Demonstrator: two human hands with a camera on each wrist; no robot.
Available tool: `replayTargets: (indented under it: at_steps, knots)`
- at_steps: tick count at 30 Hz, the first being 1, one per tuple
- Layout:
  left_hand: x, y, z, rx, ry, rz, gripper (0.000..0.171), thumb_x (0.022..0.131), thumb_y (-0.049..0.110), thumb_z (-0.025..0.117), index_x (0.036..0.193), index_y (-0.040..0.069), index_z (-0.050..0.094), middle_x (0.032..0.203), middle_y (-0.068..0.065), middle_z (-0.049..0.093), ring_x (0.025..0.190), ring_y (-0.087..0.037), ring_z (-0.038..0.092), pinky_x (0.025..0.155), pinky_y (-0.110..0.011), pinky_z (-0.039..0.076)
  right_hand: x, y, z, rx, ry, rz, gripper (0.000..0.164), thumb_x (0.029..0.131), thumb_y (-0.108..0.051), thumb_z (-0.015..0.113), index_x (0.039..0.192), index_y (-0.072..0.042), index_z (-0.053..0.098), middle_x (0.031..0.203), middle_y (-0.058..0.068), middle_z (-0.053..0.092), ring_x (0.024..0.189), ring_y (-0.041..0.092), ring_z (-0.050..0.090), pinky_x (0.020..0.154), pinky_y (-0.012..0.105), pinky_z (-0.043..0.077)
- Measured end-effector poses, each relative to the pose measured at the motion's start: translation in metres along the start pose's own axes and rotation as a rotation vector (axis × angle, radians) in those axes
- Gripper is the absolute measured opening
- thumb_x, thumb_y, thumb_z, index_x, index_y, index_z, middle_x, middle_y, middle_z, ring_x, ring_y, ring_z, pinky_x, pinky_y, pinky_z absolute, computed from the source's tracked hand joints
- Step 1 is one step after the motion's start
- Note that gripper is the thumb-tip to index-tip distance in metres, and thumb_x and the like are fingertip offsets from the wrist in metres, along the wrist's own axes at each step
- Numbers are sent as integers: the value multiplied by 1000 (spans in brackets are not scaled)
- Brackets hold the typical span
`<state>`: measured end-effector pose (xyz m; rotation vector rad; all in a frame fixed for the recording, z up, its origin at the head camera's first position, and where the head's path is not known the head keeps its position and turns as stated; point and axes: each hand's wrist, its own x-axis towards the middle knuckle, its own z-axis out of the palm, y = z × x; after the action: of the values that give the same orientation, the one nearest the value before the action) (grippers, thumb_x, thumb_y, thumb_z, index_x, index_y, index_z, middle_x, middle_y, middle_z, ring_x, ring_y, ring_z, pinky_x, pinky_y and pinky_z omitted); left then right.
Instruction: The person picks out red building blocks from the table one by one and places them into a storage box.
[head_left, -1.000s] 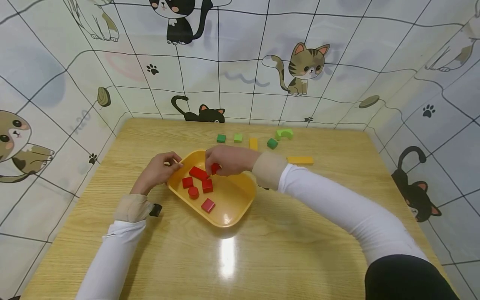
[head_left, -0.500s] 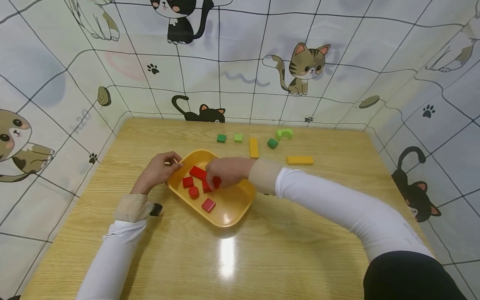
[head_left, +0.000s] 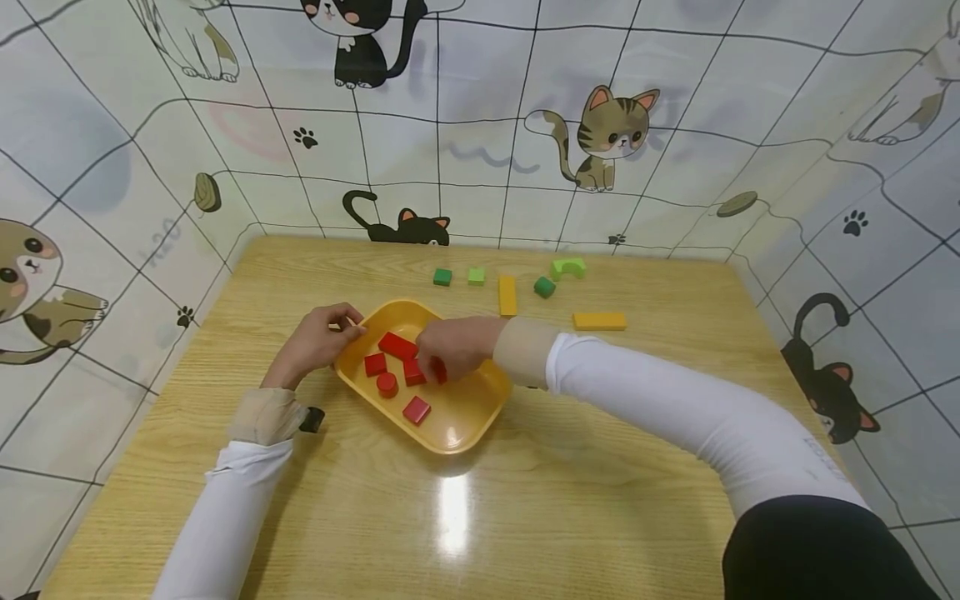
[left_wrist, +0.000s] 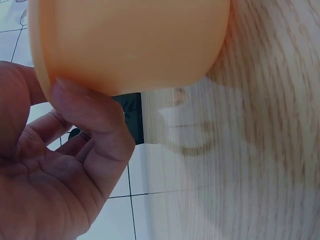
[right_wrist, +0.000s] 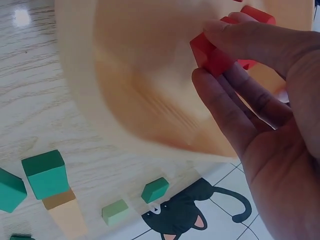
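Observation:
A yellow plastic tray (head_left: 465,417) stands on the table, with several red blocks inside. My left hand (head_left: 318,340) pinches its left rim; in the left wrist view the thumb (left_wrist: 87,102) lies against the tray wall (left_wrist: 135,45). Over the tray's middle, my right hand (head_left: 457,346) reaches in from the right. Its thumb and fingers pinch a red block (right_wrist: 202,50), best seen in the right wrist view. To its left lie a long red block (head_left: 396,344), a red cube (head_left: 375,364), a red cylinder (head_left: 387,384) and another red block (head_left: 416,409).
Behind the tray lie a dark green block (head_left: 442,277), a light green cube (head_left: 476,276), an upright-lying yellow bar (head_left: 507,296), a green block (head_left: 544,287) and a light green arch (head_left: 568,267). Another yellow bar (head_left: 600,321) lies right, beyond my right forearm. Cat-print sheeting (head_left: 480,150) surrounds the table.
My right hand has come down and nearer inside the tray, still pinching the red block, then shifted slightly right. My left hand and the tray have stayed put.

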<state>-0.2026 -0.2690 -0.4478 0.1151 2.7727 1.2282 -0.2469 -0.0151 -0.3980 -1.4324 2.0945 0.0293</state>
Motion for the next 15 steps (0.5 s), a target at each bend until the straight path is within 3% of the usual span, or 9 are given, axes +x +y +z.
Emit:
replayTargets:
  at_steps: [15]
  knots:
    - [-1,-1,0,-21,-5,-18,19,101,20,64,111,4,66,92,-14,59,80,-21,57,56,-25,49,15,9,14,24,-2,-24,19,90,1,69,91,-14,79,94,-2,68,91,14,58,75,20,51]
